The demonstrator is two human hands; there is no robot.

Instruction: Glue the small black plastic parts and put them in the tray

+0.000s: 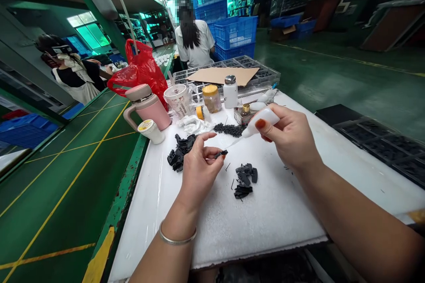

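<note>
Between the thumb and fingers of my left hand (202,163) is a small black part (221,154). My right hand (288,135) grips a white squeeze bottle (268,118), tilted so that its thin nozzle points down at the black part. Whether the tip touches the part is too small to tell. A pile of black pieces (179,152) lies to the left, behind my left hand. Another group of black pieces (245,180) rests on the white tabletop (265,225) between my forearms. Small black bits (230,130) are heaped beyond my hands.
Along the back stand a pink mug (151,112), a white jar (151,131), a patterned cup (178,101), a yellow-lidded jar (211,98) and a white pump bottle (230,92). Cardboard (222,75) lies on a compartment tray. A green conveyor (76,159) runs left; two people are beyond.
</note>
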